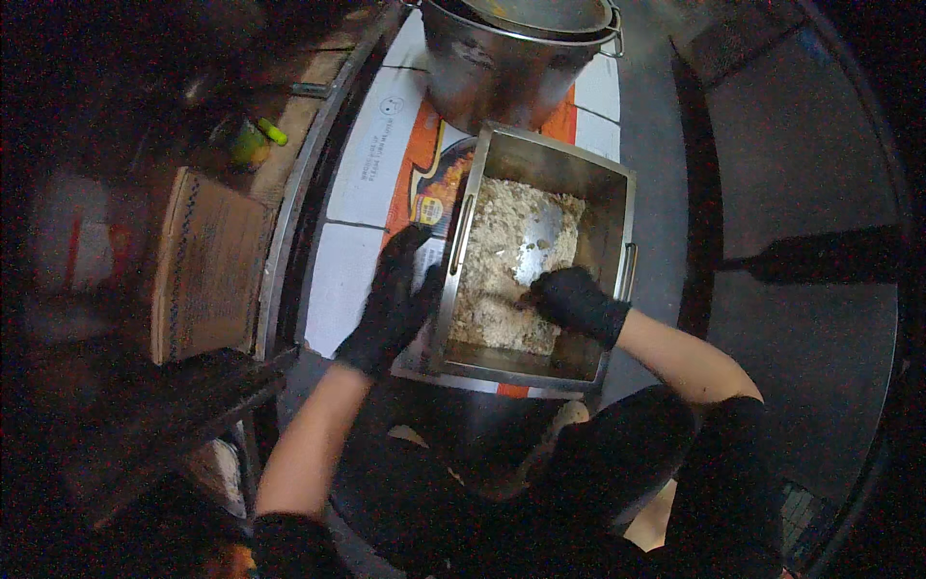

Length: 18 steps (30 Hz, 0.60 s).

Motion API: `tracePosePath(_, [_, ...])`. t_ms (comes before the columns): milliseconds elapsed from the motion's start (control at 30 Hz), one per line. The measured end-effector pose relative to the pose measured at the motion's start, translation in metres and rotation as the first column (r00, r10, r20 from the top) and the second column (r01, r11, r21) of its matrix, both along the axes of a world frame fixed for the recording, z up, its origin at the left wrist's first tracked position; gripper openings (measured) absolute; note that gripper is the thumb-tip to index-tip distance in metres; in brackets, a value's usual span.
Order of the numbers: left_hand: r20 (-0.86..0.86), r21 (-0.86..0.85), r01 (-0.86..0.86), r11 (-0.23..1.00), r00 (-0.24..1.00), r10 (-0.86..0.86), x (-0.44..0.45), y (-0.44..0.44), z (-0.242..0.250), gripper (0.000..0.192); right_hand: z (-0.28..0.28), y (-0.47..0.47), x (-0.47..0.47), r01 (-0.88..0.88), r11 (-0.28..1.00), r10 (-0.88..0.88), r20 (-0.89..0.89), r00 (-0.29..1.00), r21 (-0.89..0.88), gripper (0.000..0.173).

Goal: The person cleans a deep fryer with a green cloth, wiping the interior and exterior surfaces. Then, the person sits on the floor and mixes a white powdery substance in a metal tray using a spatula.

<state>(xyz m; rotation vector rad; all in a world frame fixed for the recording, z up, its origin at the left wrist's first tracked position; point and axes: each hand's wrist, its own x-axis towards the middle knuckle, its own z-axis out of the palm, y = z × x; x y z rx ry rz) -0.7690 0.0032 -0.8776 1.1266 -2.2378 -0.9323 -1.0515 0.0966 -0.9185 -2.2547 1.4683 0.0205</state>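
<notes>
A rectangular metal bin (474, 367) with side handles stands in front of me on flat printed cardboard (354, 253). Pale, flour-like powder with clumps (506, 318) covers much of its floor, and bare metal shows near the middle. My right hand (579, 300), in a black glove, reaches over the bin's right side into the powder with its fingers curled in; whether it grips anything is hidden. Outside the left wall, my black-gloved left hand (394, 304) is beside the bin with thumb and fingers apart, holding nothing visible.
Beyond the bin stands a large metal pot (499, 79) with a round metal vessel (542, 14) in its top. A brown cardboard box (213, 268) and a bright green object (272, 132) lie to the left. My knees are close to the bin's near edge.
</notes>
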Motion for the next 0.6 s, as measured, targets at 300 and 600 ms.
tracePosePath(300, [0.038, -0.14, -0.202, 0.969, 0.977, 0.209, -0.107, -0.031, -0.077, 0.069, -0.07, -0.041, 0.039, 0.04, 0.992, -0.024, -0.137, 0.99, 0.117, 0.023])
tracePosePath(600, [0.009, -0.222, -0.301, 0.927, 0.951, 0.31, -0.108, -0.03, -0.076, 0.061, -0.007, -0.146, -0.04, 0.113, 0.936, -0.201, -0.242, 0.949, -0.333, 0.024])
